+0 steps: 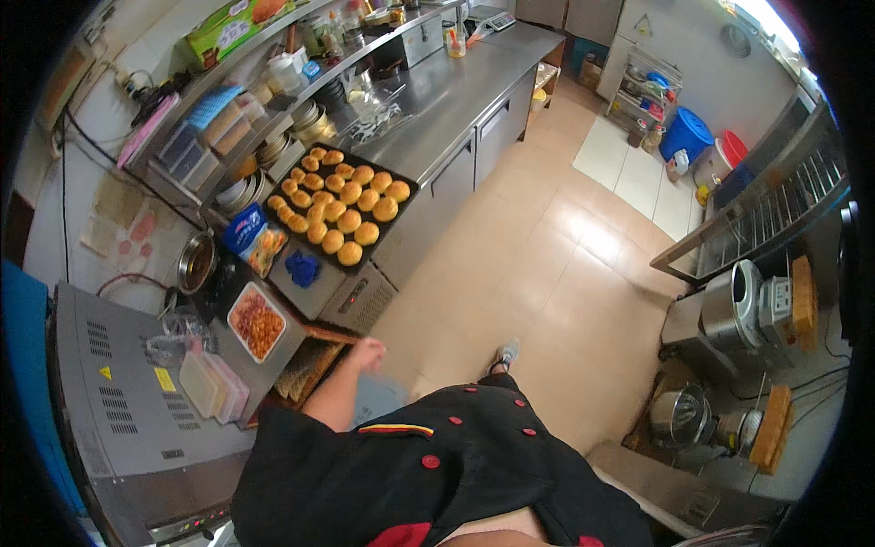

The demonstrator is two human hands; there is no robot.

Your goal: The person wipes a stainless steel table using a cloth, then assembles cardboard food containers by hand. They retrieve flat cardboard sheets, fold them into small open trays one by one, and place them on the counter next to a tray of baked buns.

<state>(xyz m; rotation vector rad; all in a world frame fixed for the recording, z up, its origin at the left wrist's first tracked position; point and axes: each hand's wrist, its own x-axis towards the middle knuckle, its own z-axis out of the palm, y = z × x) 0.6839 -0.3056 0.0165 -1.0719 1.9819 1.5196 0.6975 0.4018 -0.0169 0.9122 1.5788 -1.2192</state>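
Note:
My left hand [368,354] is beside the front edge of the left counter, its fingers curled closed. Just below it hangs a pale blue, see-through sheet or bag [378,401], which the hand seems to grip; its exact kind is unclear. Out of this view is my right hand. Nearest on the counter is a white tray [283,342] of diced orange-red food. Beyond it lie a crumpled blue cloth or glove [303,268] and a blue food packet [255,239]. Farther off, a black baking tray [407,193] carries rows of golden buns [349,221].
Shelves [301,96] with tubs and jars overhang the steel counter [447,100]. Stacked plastic lidded boxes [214,387] stand by a grey machine [137,392]. Across the tiled floor [510,273] are a rack [775,219], a steel mixing bowl [681,415] and a blue bin [685,134].

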